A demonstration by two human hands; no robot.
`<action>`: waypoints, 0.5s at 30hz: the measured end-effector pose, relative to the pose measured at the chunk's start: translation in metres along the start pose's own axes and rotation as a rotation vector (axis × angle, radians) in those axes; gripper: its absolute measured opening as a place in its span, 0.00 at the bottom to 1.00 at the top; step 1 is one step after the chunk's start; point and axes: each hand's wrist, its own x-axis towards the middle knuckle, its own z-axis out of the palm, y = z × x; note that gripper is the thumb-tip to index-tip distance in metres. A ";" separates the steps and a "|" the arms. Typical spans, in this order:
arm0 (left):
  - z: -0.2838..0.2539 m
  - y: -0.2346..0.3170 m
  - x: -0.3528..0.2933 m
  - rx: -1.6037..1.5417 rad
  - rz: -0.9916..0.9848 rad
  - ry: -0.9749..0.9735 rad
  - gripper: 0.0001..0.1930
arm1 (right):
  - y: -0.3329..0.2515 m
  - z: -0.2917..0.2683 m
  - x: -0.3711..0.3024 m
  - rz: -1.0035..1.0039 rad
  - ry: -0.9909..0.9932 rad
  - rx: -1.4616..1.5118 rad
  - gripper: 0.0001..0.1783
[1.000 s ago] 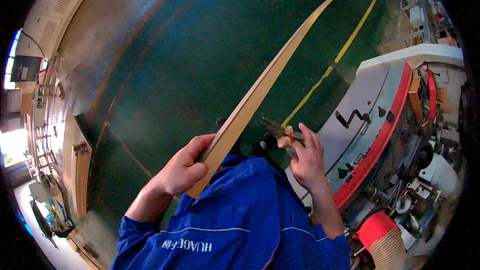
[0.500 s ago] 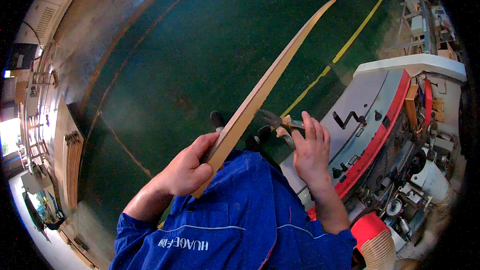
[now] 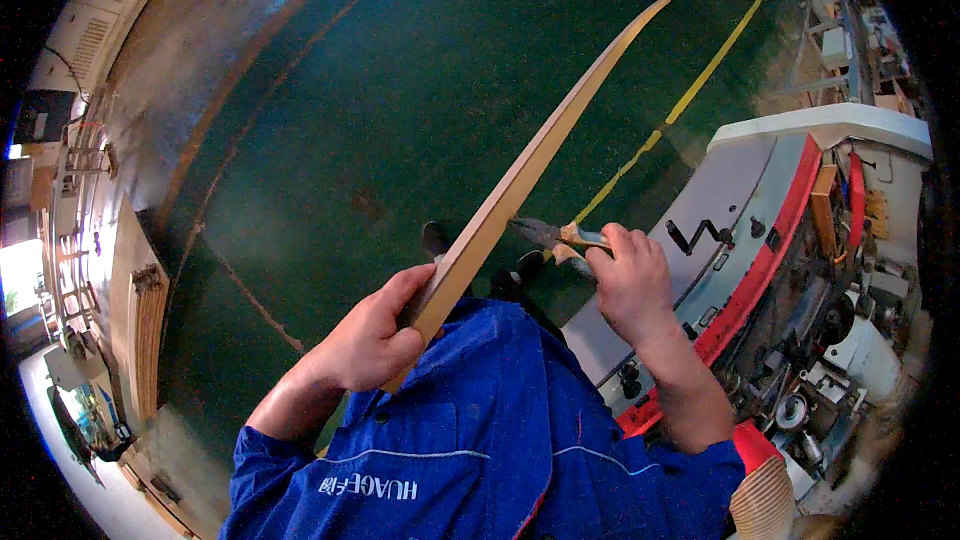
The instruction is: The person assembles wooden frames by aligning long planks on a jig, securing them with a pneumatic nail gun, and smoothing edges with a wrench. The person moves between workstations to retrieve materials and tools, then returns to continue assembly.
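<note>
A long pale wooden board (image 3: 520, 175) slants away from me on its narrow edge, its far end toward the upper right. Around its near end, my left hand (image 3: 375, 335) is closed with the thumb on the right face. My right hand (image 3: 632, 280) grips a pair of pliers (image 3: 562, 238) by its light-coloured handles. The dark jaws of the pliers meet the board's right face about midway along. Whether the jaws hold something small there, I cannot make out.
To my right stands a machine (image 3: 690, 240) with a grey top, black crank handle and red edge. A ribbed hose (image 3: 762, 500) lies below it. Stacked boards (image 3: 147, 340) lean at the left. A yellow line (image 3: 720, 55) crosses the dark green floor.
My right hand has swung to the right and its fingers have closed further round the pliers' handles. The pliers lie flatter. My left hand and the board have hardly moved.
</note>
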 end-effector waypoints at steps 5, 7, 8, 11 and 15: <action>-0.010 -0.008 -0.003 -0.092 0.017 0.000 0.40 | 0.010 0.030 -0.006 0.060 -0.084 0.380 0.18; -0.014 -0.006 -0.002 -0.291 -0.052 -0.035 0.41 | 0.014 0.047 -0.014 0.092 -0.096 0.583 0.20; -0.018 -0.009 -0.003 -0.397 -0.080 -0.053 0.41 | 0.011 0.043 -0.009 0.096 -0.197 0.706 0.18; -0.020 -0.023 -0.003 -0.455 -0.032 -0.056 0.37 | 0.002 0.069 -0.015 0.317 -0.150 1.294 0.11; -0.031 -0.030 -0.006 -0.585 -0.105 -0.037 0.39 | 0.014 0.072 -0.023 0.331 -0.074 1.746 0.12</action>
